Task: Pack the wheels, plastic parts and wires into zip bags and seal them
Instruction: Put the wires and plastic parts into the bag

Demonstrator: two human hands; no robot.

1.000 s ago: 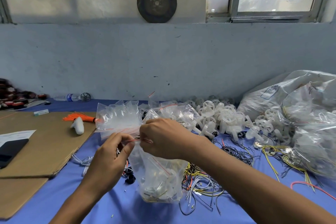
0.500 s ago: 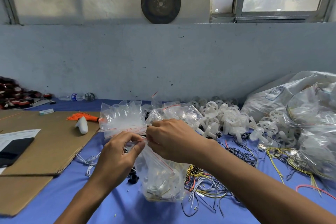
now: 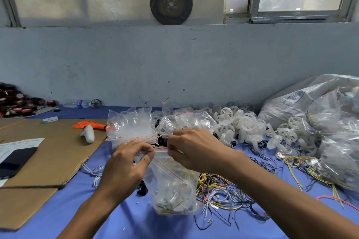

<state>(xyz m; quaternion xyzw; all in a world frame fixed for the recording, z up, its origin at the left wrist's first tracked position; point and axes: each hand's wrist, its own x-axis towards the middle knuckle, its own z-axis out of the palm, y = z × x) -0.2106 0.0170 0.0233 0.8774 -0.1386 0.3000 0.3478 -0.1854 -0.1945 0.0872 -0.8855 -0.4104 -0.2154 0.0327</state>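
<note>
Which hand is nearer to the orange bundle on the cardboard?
Left. The left hand pinches the zip bag beside the cardboard where the orange bundle lies; the right hand pinches the same bag farther right.

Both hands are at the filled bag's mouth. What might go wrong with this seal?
The left hand and right hand pinch the zip bag at its red strip, a short stretch apart; that stretch might end up unsealed. The bag bulges with parts, which could pop the closure open.

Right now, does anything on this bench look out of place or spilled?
A water bottle lies on its side by the back wall, and tiny white bits lie loose on the blue cloth beside the zip bag.
</note>
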